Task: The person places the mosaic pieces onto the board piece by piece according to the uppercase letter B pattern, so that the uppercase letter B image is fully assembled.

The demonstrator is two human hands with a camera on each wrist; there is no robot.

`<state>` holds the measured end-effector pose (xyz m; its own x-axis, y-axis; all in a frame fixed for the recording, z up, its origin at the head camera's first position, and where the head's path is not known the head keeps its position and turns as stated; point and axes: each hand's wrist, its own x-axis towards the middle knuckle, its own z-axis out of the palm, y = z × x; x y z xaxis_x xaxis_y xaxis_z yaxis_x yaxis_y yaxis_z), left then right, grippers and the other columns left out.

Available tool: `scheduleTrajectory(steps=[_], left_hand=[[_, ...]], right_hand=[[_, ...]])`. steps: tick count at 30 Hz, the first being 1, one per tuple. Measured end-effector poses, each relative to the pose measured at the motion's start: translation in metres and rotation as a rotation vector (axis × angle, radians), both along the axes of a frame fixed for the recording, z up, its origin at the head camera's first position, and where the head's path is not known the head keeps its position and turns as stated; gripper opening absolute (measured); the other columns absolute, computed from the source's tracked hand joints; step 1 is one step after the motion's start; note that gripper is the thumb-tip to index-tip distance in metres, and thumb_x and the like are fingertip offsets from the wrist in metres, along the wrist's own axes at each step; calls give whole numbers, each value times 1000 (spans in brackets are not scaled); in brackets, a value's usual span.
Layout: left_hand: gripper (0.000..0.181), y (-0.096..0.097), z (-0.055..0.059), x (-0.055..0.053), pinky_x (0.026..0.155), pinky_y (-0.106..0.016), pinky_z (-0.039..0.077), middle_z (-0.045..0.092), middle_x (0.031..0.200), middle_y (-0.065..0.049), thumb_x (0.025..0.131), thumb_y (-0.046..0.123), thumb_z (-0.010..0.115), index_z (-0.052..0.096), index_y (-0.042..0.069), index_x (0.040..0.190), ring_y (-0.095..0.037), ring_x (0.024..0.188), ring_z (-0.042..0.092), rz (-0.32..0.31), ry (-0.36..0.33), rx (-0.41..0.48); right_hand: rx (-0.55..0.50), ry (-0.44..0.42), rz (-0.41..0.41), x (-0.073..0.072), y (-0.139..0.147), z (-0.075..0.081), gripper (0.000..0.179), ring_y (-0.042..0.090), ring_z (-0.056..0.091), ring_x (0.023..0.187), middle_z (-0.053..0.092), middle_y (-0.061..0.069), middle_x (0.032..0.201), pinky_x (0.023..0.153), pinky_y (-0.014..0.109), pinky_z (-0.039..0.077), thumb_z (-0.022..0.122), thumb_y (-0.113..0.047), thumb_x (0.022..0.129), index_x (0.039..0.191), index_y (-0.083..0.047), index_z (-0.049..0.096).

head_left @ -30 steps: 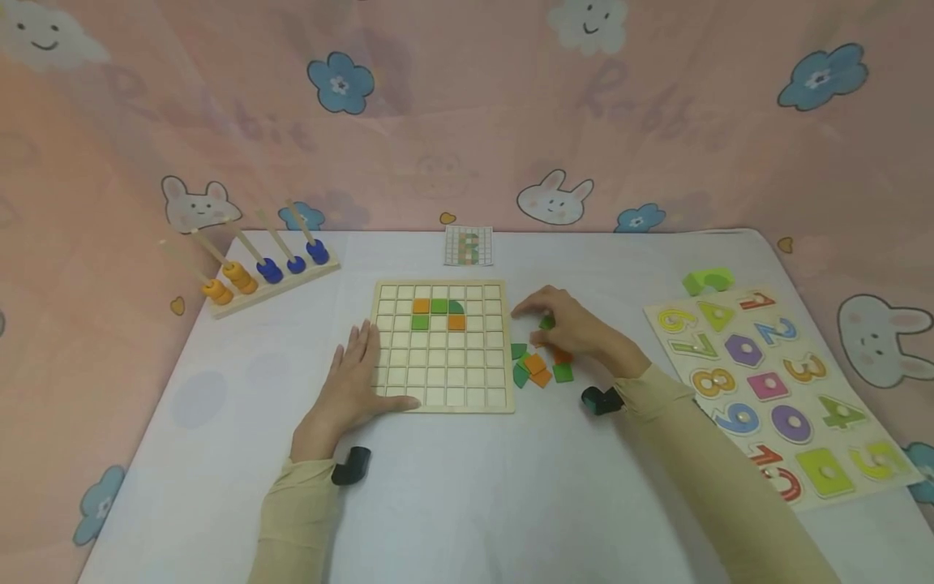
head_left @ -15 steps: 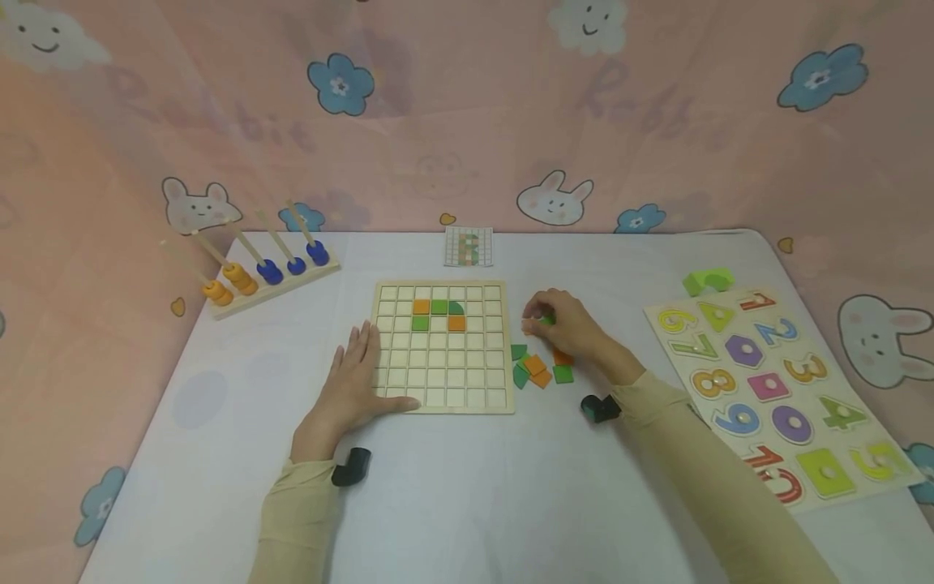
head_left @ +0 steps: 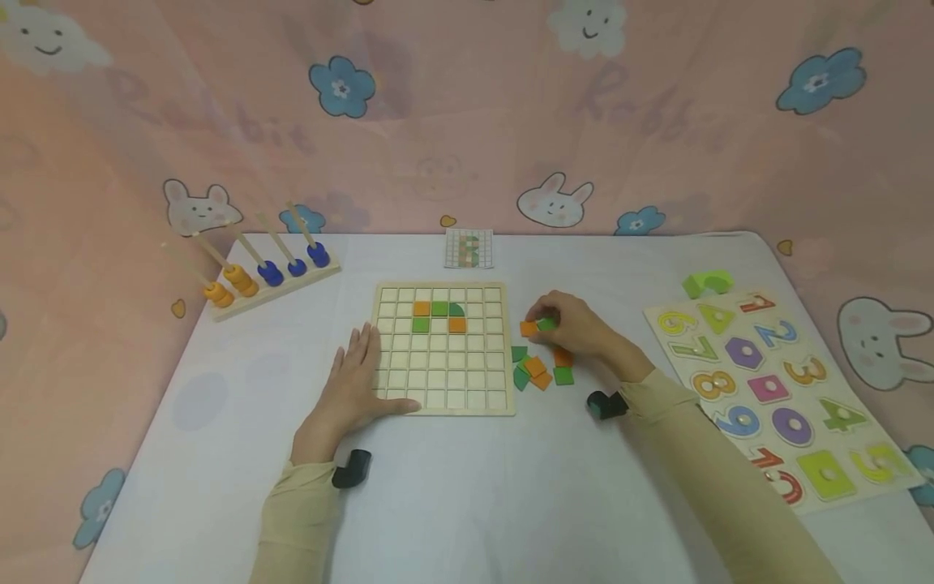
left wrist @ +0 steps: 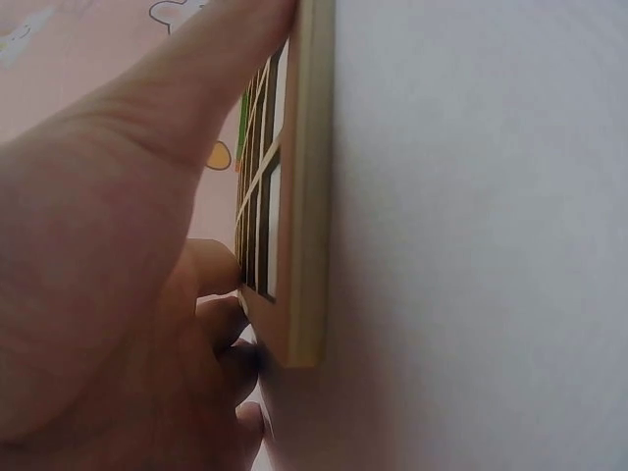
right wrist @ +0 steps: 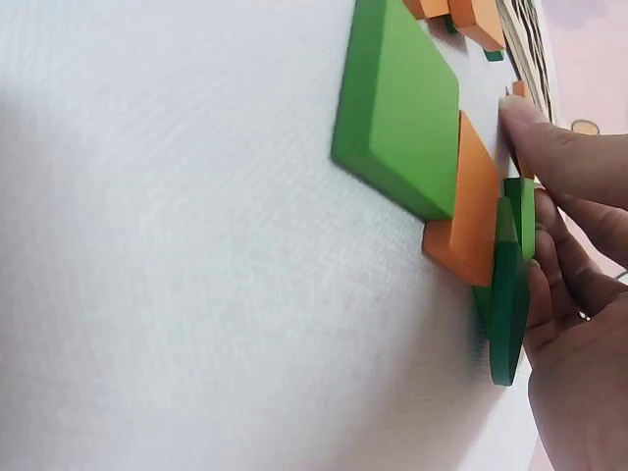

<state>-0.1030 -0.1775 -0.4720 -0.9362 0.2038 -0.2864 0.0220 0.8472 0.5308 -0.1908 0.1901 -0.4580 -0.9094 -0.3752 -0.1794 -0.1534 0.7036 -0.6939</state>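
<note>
A wooden grid board (head_left: 397, 379) lies mid-table; several orange and green square tiles and a dark green quarter-round tile (head_left: 456, 310) sit in its upper cells. My left hand (head_left: 350, 373) rests along the board's left edge, fingers straight, the thumb over the front rim. In the left wrist view the thumb (left wrist: 196, 88) lies against the frame. Right of the board, my right hand (head_left: 572, 324) pinches an orange square tile (head_left: 528, 328) between thumb and fingertips. A green tile (head_left: 546, 324) shows beside those fingers. Closer to me lie loose tiles, among them a green square (right wrist: 402, 118).
A small pattern card (head_left: 469, 248) lies behind the board. At the back left stands a peg counter (head_left: 280, 281) with orange and blue beads. A number-and-shape puzzle board (head_left: 777, 397) covers the right side, with a light green block (head_left: 708, 282) behind it.
My right hand's fingers have closed together, and an orange tile now shows at their tips. The left hand and the board stay in place.
</note>
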Motion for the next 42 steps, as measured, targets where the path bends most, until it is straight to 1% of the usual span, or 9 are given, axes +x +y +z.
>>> scheduleTrajectory(steps=[7, 12, 16, 19, 23, 27, 31, 35, 42], left_hand=[[142, 0, 1, 0, 136, -55, -5, -8, 178, -18, 78, 55, 91, -2, 0, 169, -37, 166, -10, 4, 1, -1], [143, 0, 1, -1, 136, -55, -5, -9, 179, -18, 77, 58, 90, -3, 0, 169, -37, 166, -10, -1, 0, -12], [143, 0, -1, -2, 136, -55, -5, -9, 179, -18, 77, 59, 90, -3, 0, 169, -37, 167, -10, -5, -1, -19], [143, 0, -1, -3, 136, -55, -5, -8, 179, -18, 77, 59, 90, -3, 0, 169, -37, 167, -9, -7, 1, -24], [142, 0, 0, -3, 136, -56, -4, -8, 179, -18, 78, 60, 89, -2, -1, 169, -37, 167, -9, -12, 4, -26], [143, -1, 1, -2, 136, -56, -4, -7, 179, -19, 78, 59, 89, -2, -1, 169, -38, 166, -9, -12, 4, -12], [143, -1, 1, -3, 136, -56, -5, -8, 179, -19, 78, 60, 89, -2, -1, 169, -38, 166, -9, -12, 0, -7], [143, -1, 0, -3, 136, -57, -5, -8, 178, -19, 78, 61, 89, -3, -1, 169, -38, 166, -9, -16, -1, -5], [142, -1, 1, -2, 136, -58, -4, -7, 178, -20, 78, 60, 89, -1, -2, 168, -39, 166, -8, -19, 4, -10]], right_hand=[[-70, 50, 18, -1, -13, -2, 29, 40, 60, 122, 68, 23, 126, 115, 57, 48, 77, -7, 97, 121, 5, 68], [-111, 201, -21, 7, -36, -10, 30, 37, 52, 112, 69, 22, 124, 104, 49, 42, 78, -8, 96, 122, 5, 67], [-161, 294, 2, 17, -60, -15, 30, 37, 49, 105, 70, 22, 119, 96, 47, 35, 82, -8, 92, 117, 4, 70], [-171, 295, 30, 23, -76, -15, 31, 36, 48, 105, 69, 20, 118, 97, 48, 33, 83, -11, 91, 116, 2, 71], [-168, 288, 59, 27, -93, -12, 33, 34, 49, 108, 69, 18, 119, 99, 48, 36, 85, -12, 90, 116, 2, 71], [-165, 247, 62, 27, -106, -10, 31, 28, 49, 106, 69, 13, 110, 94, 38, 42, 84, -14, 92, 116, 1, 72], [-173, 156, 42, 27, -119, -6, 27, 23, 50, 100, 65, 5, 95, 87, 31, 46, 82, -15, 95, 117, -2, 74], [-177, 115, 43, 28, -129, -4, 24, 21, 53, 96, 65, 3, 90, 85, 30, 46, 80, -13, 95, 116, -3, 75], [-157, 108, 36, 29, -142, -5, 23, 20, 55, 95, 67, 3, 91, 88, 33, 50, 79, -8, 93, 115, -2, 76]])
